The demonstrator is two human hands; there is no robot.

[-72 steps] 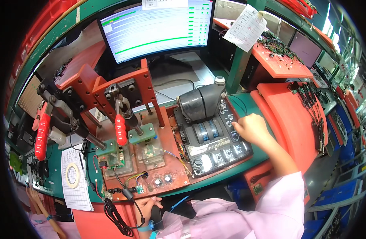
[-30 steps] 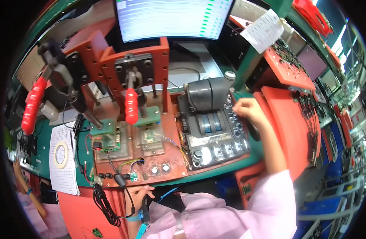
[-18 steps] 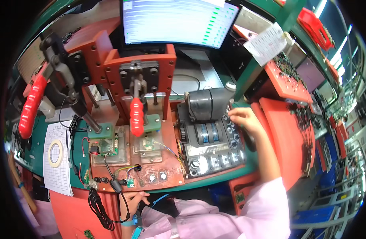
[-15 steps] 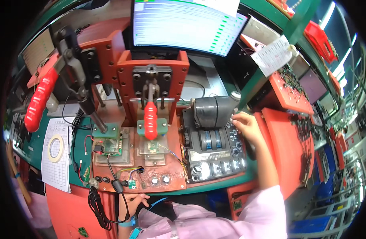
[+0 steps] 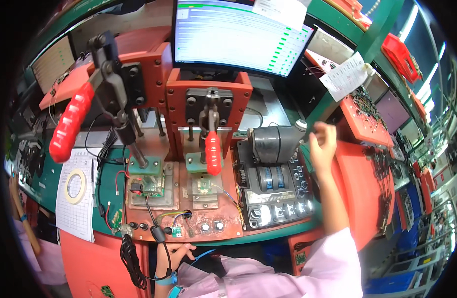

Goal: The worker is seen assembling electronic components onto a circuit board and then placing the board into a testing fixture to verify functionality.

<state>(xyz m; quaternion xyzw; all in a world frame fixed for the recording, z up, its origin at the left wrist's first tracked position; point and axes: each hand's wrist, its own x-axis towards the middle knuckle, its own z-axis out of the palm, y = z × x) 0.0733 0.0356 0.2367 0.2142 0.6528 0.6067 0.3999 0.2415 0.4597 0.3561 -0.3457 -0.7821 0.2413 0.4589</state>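
Observation:
A dark throttle-style control console (image 5: 275,191) with a thick grey lever (image 5: 273,144), ribbed blue-lit wheels and several knobs stands at the bench's right. Just right of the lever's white-topped end (image 5: 300,125), my right hand (image 5: 324,146) is raised, apart from the console. Its fingers are loosely bent with nothing seen in them. My left hand (image 5: 175,257) rests low at the bench's front edge, fingers loosely extended, beside a black cable (image 5: 131,260). To its upper side is a red test fixture (image 5: 189,223) with circuit boards and two toggle clamps with red handles (image 5: 213,154).
A lit monitor (image 5: 238,37) stands behind the fixture. Paper sheets (image 5: 77,213) with a tape roll (image 5: 75,186) lie at the left. Red trays (image 5: 357,174) holding dark cables stand at the right. At the far left, another person's arm (image 5: 30,223) shows.
My right hand has lifted off the knobs at the console's right side and moved up and away. The view has shifted slightly; my left hand stays by the bench edge.

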